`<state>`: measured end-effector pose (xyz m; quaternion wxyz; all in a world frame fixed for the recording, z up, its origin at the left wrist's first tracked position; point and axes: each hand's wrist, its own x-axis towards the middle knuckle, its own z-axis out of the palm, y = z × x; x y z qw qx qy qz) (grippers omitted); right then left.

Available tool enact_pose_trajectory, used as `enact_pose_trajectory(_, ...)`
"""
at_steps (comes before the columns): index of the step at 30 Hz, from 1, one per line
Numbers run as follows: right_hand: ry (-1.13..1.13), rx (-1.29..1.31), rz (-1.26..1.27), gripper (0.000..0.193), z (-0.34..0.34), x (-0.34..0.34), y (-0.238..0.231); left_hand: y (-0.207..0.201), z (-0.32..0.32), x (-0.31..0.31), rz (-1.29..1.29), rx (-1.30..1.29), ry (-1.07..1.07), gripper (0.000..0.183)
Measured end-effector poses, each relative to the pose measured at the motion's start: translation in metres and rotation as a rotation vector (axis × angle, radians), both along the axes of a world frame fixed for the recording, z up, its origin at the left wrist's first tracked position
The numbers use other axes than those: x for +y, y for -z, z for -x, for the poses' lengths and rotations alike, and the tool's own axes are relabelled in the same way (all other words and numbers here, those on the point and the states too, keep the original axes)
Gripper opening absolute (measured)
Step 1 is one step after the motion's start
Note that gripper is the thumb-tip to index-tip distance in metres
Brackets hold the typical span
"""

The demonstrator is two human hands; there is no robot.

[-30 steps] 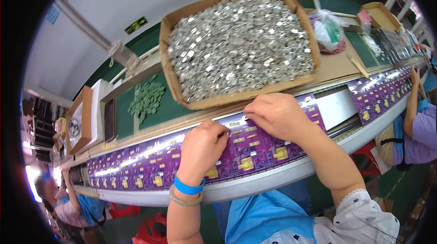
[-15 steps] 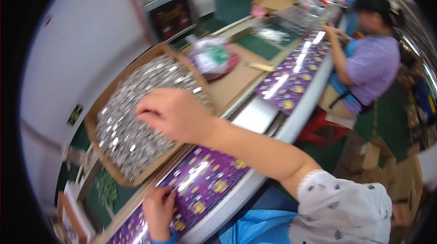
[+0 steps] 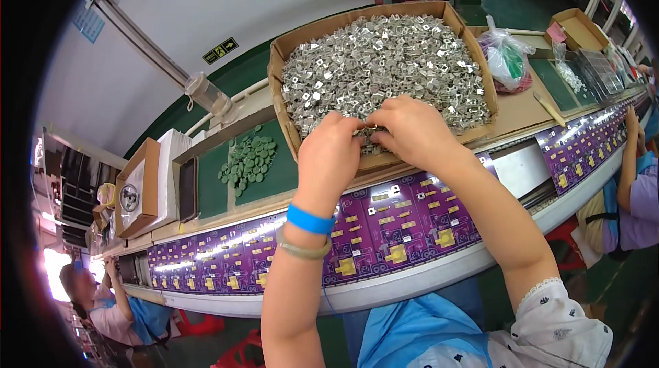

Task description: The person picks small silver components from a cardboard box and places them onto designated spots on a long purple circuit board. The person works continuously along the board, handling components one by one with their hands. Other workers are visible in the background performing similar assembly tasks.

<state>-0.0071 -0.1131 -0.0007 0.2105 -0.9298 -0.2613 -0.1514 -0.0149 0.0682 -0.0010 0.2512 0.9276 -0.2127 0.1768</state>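
Note:
A shallow cardboard box (image 3: 283,66) is heaped with small silvery metal parts (image 3: 384,59), many of them square with a hole. At its near edge my left hand (image 3: 333,148) and my right hand (image 3: 415,133) meet with fingers bent and pinched, fingertips almost touching. Bits of silvery metal show between the fingertips; exactly how many pieces each hand grips is hidden. Below my wrists runs a row of purple circuit boards (image 3: 374,231) carrying yellow components and a few small metal parts. My left wrist wears a blue band.
Green disc-shaped components (image 3: 248,161) lie left of the box, beside a dark tray (image 3: 187,188) and an open carton (image 3: 141,186). A clear plastic cup (image 3: 209,97) stands behind. To the right are a plastic bag (image 3: 506,59) and a yellow-handled tool (image 3: 549,108). People sit at both ends.
My view has swung left. My left hand has gone from the boards up to the box's near edge, and my right hand has come from over the pile to join it.

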Motion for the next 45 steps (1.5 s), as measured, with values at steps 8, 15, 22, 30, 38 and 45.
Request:
enact_pose_trajectory(8,0.045,-0.023,-0.034,0.017,0.005,-0.006,0.009,0.008,-0.025,-0.008,-0.006,0.153,-0.012,0.017)
enact_pose_trajectory(15,0.033,-0.02,-0.187,0.021,0.011,-0.014,0.014,0.015,-0.029,-0.006,0.08,0.103,-0.022,0.015)
enact_pose_trajectory(22,-0.083,-0.012,-0.512,0.019,0.04,-0.002,-0.006,0.001,-0.022,0.009,0.282,0.132,-0.087,0.015)
enact_pose_trajectory(30,-0.374,0.096,-0.208,0.011,0.058,0.034,0.028,-0.029,0.033,0.063,0.439,0.212,0.028,0.023)
enact_pose_trajectory(38,-0.392,-0.015,-0.03,0.012,0.048,0.055,0.046,-0.01,0.082,0.099,0.662,0.599,-0.033,0.024)
enact_pose_trajectory(45,-0.381,0.11,0.037,0.013,0.047,0.055,0.044,0.009,0.093,0.101,0.675,0.599,-0.064,0.021)
